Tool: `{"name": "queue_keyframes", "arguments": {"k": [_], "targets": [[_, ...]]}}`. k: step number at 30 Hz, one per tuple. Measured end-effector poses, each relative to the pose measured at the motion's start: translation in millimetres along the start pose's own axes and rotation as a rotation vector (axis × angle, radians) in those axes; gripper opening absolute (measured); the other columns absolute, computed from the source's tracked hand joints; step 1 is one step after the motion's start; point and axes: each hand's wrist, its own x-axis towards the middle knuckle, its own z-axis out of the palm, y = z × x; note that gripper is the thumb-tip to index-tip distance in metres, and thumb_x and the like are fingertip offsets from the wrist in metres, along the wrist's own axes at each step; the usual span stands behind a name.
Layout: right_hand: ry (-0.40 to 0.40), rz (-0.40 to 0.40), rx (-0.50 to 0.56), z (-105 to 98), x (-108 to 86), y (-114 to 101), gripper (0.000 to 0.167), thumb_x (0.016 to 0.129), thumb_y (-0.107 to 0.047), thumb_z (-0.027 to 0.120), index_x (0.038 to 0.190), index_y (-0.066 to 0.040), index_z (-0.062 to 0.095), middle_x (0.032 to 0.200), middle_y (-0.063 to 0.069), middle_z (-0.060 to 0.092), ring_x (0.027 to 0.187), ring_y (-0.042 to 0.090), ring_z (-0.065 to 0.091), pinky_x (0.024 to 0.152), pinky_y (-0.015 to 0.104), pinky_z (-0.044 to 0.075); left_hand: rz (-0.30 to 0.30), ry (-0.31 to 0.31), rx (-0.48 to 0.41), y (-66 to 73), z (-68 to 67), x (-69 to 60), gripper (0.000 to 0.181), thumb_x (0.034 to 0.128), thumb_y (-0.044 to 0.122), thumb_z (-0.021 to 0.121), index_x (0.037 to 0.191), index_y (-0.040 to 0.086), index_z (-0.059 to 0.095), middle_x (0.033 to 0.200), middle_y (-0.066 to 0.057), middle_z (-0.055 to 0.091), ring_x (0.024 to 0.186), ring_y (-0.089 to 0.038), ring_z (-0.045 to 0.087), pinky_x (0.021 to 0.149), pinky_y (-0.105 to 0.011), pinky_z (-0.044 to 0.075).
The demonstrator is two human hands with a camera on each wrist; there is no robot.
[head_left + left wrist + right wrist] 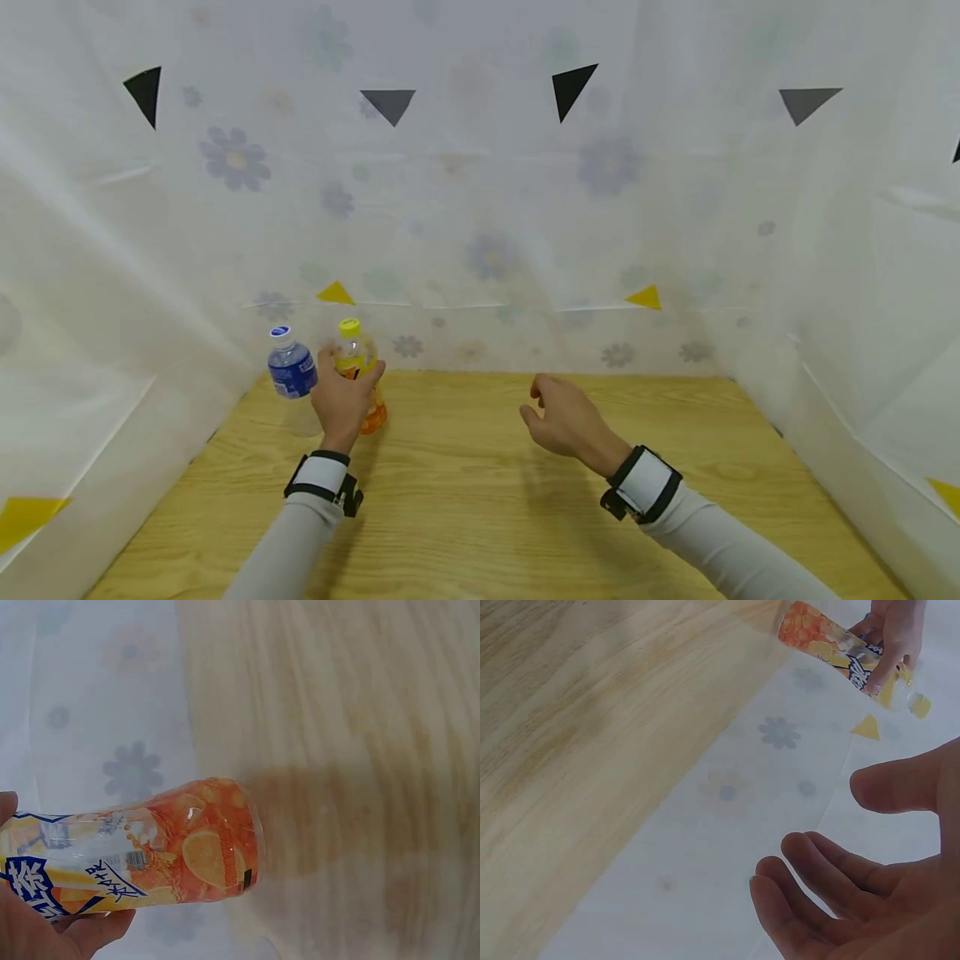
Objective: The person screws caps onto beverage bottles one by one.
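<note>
My left hand grips a drink bottle with a yellow cap and orange-fruit label around its upper half. In the left wrist view the bottle shows its citrus-printed lower part, with the thumb and a finger on either side of the label. Just left of that hand stands a clear bottle with a white cap and blue label, its lower part looking colourless. My right hand hovers over the middle right of the table, fingers loosely bent, holding nothing. The right wrist view shows its fingers apart from the thumb.
A wood-grain table lies beneath both hands. White flower-patterned sheeting rises behind it and along both sides, with black, grey and yellow triangles stuck on. Both bottles stand near the table's back left corner.
</note>
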Motion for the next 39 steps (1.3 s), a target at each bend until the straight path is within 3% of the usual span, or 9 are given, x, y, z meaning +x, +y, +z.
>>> {"name": "queue_keyframes", "arguments": {"k": [8, 12, 17, 22, 30, 39], "targets": [[-0.041, 0.02, 0.009, 4, -1.1, 0, 0.023, 0.099, -0.023, 0.063, 0.11, -0.003, 0.062, 0.099, 0.015, 0.067, 0.081, 0.023, 0.063, 0.07, 0.039, 0.052, 0.02, -0.009, 0.014, -10.5, -9.6, -1.8, 0.083, 0.0829, 0.038, 0.083, 0.148, 0.008, 0.041, 0.127, -0.022, 0.062, 0.109, -0.039, 0.064, 0.089, -0.056, 0.054], [-0.052, 0.022, 0.01, 4, -1.8, 0, 0.026, 0.099, -0.025, 0.063, 0.11, -0.002, 0.062, 0.097, 0.015, 0.067, 0.078, 0.022, 0.063, 0.069, 0.039, 0.052, 0.033, -0.05, 0.044, -10.1, -13.5, 0.1, 0.081, 0.0835, 0.038, 0.082, 0.146, 0.008, 0.04, 0.121, -0.024, 0.065, 0.104, -0.041, 0.067, 0.085, -0.056, 0.055], [-0.07, 0.03, 0.012, 4, -3.3, 2, 0.029, 0.1, -0.026, 0.063, 0.112, 0.0, 0.062, 0.095, 0.013, 0.067, 0.077, 0.022, 0.063, 0.068, 0.038, 0.053, 0.034, -0.098, 0.006, -8.5, -13.2, -0.4, 0.081, 0.0848, 0.034, 0.082, 0.148, 0.007, 0.038, 0.13, -0.023, 0.059, 0.112, -0.04, 0.063, 0.092, -0.057, 0.053], [-0.084, 0.031, 0.033, 3, -4.1, 4, 0.028, 0.101, -0.027, 0.062, 0.112, -0.001, 0.062, 0.093, 0.012, 0.066, 0.077, 0.021, 0.063, 0.068, 0.038, 0.053, 0.051, -0.095, -0.04, -7.2, -11.1, -2.7, 0.082, 0.0848, 0.029, 0.083, 0.148, 0.003, 0.037, 0.134, -0.022, 0.054, 0.118, -0.04, 0.059, 0.097, -0.058, 0.05], [-0.132, 0.084, 0.058, 8, -6.1, 7, 0.03, 0.102, -0.028, 0.062, 0.113, 0.0, 0.061, 0.091, 0.009, 0.064, 0.077, 0.019, 0.061, 0.069, 0.039, 0.052, 0.016, -0.135, 0.001, -9.7, -8.6, -1.7, 0.088, 0.0838, 0.035, 0.084, 0.15, 0.006, 0.034, 0.134, -0.023, 0.058, 0.119, -0.041, 0.06, 0.099, -0.059, 0.05], [-0.156, 0.1, 0.071, 10, -5.2, 6, 0.03, 0.102, -0.028, 0.061, 0.113, -0.001, 0.062, 0.094, 0.01, 0.065, 0.079, 0.019, 0.062, 0.071, 0.04, 0.053, 0.036, -0.114, 0.034, -11.9, -10.4, -1.1, 0.093, 0.08, 0.041, 0.086, 0.149, 0.006, 0.034, 0.129, -0.023, 0.06, 0.114, -0.04, 0.062, 0.096, -0.056, 0.051]]}}
